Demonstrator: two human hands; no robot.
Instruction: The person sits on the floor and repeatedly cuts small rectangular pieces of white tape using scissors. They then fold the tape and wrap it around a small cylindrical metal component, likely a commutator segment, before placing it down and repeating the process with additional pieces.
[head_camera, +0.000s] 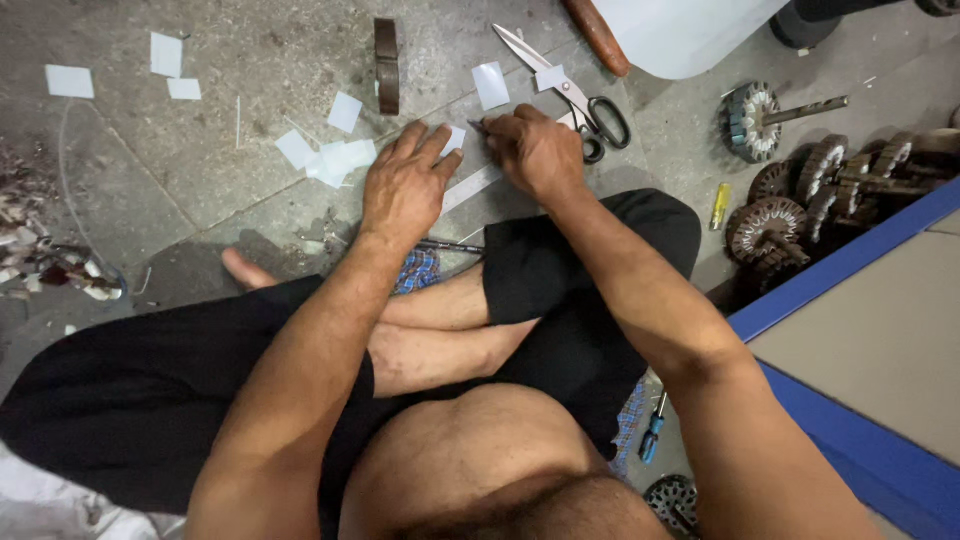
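I sit cross-legged on a grey floor. My left hand (405, 180) lies flat, fingers spread, pressing a long white paper strip (472, 187) against the floor. My right hand (538, 150) is closed around a thin dark tool whose tip (477, 126) touches the paper near my left fingertips. Most of that tool is hidden in the fist. Large scissors with black handles (585, 105) lie just beyond my right hand.
Several cut white paper pieces (340, 158) are scattered on the floor. A brown strap-like piece (386, 65) lies farther away. Wound motor armatures (770, 215) pile up at right beside a blue-edged panel (850, 260). A yellow tester (720, 205) and blue screwdriver (651, 432) lie nearby.
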